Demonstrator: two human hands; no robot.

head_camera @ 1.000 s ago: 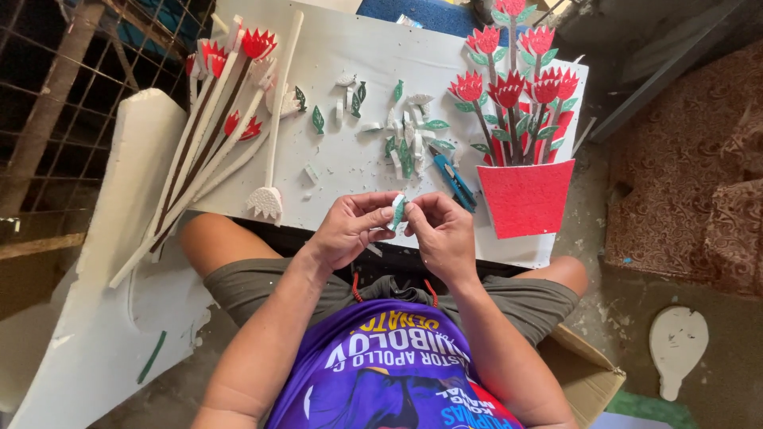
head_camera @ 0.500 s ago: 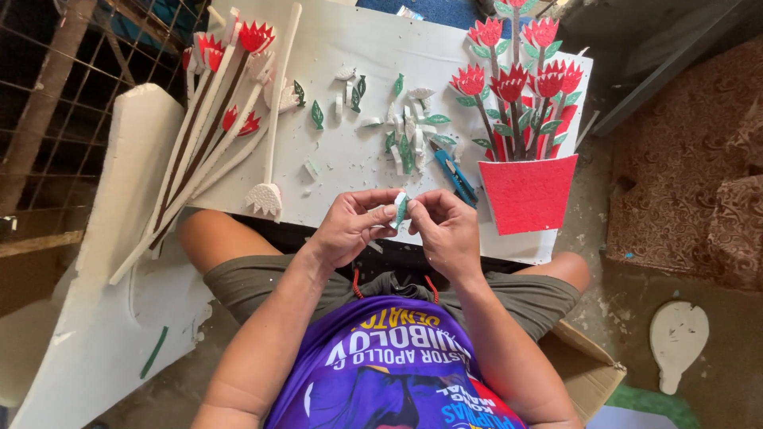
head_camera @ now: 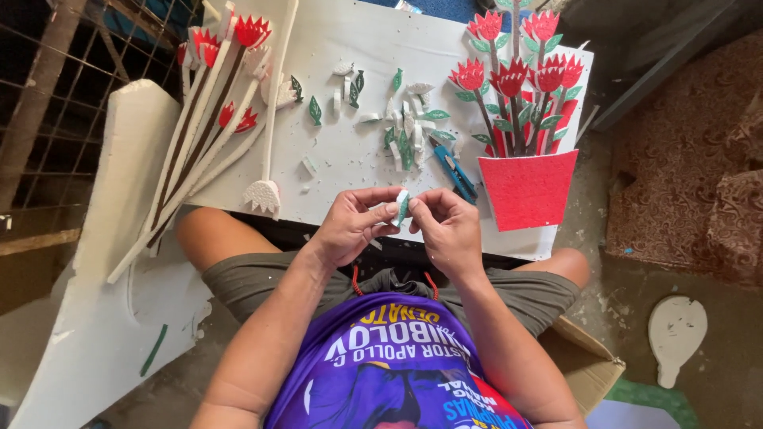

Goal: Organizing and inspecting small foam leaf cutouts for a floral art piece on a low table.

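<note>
Both my hands meet over my lap at the near edge of a white foam board. My left hand and my right hand pinch a small white foam leaf with a green glittery face between their fingertips. Just beyond them on the board lie several more loose green and white leaf pieces and a blue utility knife. A finished foam craft of red flowers on green stems in a red glittery pot stands at the board's right end.
A bundle of white foam stems with red flower heads lies at the board's left, one unpainted flower near its edge. A large white foam sheet leans at left. A cardboard box and a foam cutout sit at right.
My hands have stayed together over my lap, turning the small leaf piece slightly between the fingertips. Nothing on the board has moved.
</note>
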